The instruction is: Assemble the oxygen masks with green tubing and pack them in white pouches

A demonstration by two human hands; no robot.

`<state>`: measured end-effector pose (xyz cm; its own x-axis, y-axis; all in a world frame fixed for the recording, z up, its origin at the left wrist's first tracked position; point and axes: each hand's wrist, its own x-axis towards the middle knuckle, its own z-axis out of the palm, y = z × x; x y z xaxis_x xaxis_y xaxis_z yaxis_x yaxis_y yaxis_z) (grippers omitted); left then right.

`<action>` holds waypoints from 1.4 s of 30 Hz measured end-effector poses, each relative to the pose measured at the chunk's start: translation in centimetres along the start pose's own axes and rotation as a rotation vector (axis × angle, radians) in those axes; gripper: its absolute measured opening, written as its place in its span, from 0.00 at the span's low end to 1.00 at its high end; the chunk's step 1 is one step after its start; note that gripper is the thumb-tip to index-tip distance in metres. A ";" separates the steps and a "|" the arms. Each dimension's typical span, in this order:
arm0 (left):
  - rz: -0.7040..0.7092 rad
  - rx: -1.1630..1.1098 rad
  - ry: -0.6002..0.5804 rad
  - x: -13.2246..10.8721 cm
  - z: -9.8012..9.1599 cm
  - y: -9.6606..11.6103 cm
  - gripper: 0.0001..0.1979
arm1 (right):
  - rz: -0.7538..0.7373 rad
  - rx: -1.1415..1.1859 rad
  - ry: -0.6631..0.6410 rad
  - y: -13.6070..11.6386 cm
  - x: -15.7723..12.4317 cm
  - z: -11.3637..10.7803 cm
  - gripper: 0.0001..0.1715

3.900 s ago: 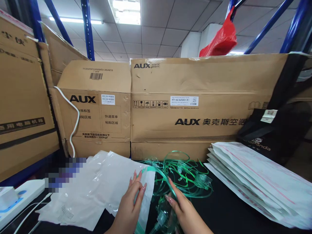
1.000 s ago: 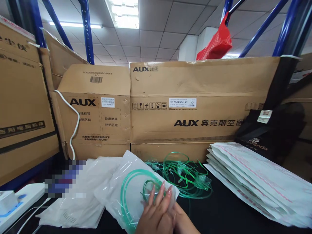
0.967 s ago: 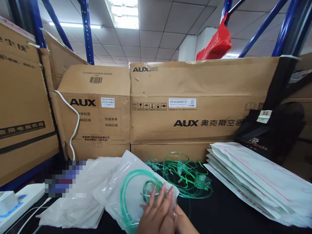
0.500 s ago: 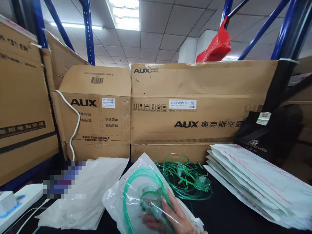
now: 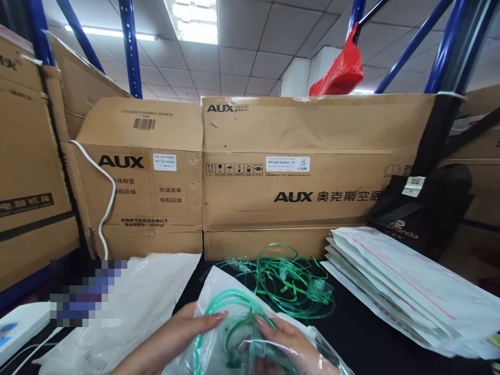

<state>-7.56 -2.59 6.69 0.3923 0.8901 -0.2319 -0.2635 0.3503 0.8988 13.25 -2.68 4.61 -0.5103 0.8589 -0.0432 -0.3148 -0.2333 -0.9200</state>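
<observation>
A clear plastic bag [image 5: 213,284] is at the bottom middle, with a coil of green tubing [image 5: 219,299] and a clear oxygen mask [image 5: 238,333] in it. My left hand [image 5: 197,325] grips the bag at its left side, thumb on top and the other fingers hidden behind. From the right, my right hand [image 5: 291,338] is closed around the mask and tubing; shiny plastic lies over part of its fingers. Just behind the bag lies a tangled heap of green tubing [image 5: 289,281] with clear mask parts, on the black table top.
A stack of white mailer bags [image 5: 402,281] lies on the right, in front of a black bag [image 5: 422,219]. On the left are a flat white plastic bag [image 5: 136,297], a blurred-out item and a white power strip [image 5: 27,323]. Large cardboard boxes [image 5: 312,130] wall off the back.
My left hand has come into view and taken hold of the bag's left side. The bag has moved down and slightly right. The whole view has shifted a little.
</observation>
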 end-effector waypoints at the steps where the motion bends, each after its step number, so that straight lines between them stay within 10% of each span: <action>1: -0.003 -0.045 -0.008 0.2 0.1 -0.3 0.19 | 0.037 0.026 0.011 -0.1 0.0 -0.1 0.13; 10: 0.043 -0.277 0.084 -0.5 -3.0 2.1 0.24 | 0.022 -0.065 -0.057 -4.9 -0.2 -4.3 0.18; 18: 0.060 -0.264 0.089 -0.7 -3.1 2.4 0.28 | -0.047 -0.591 0.092 -4.0 0.5 -4.6 0.11; 25: 0.074 -0.293 0.055 -0.3 -2.3 1.4 0.31 | 0.002 -0.366 0.084 -3.0 0.2 -3.6 0.17; 32: 0.093 -0.322 0.086 0.2 -2.5 1.0 0.28 | -0.154 -0.700 0.089 -2.6 0.4 -4.0 0.09; 37: 0.160 -0.308 0.211 0.2 -2.9 1.6 0.29 | -0.278 -0.242 0.368 -4.7 1.0 -6.2 0.19; 42: 0.136 -0.319 0.144 0.3 -1.8 1.1 0.28 | -0.024 -0.005 0.144 -4.5 0.1 -5.7 0.16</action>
<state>-9.30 -1.46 6.91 0.2123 0.9588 -0.1887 -0.5754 0.2787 0.7689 19.15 1.09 6.50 -0.3823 0.9208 -0.0767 -0.3213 -0.2103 -0.9233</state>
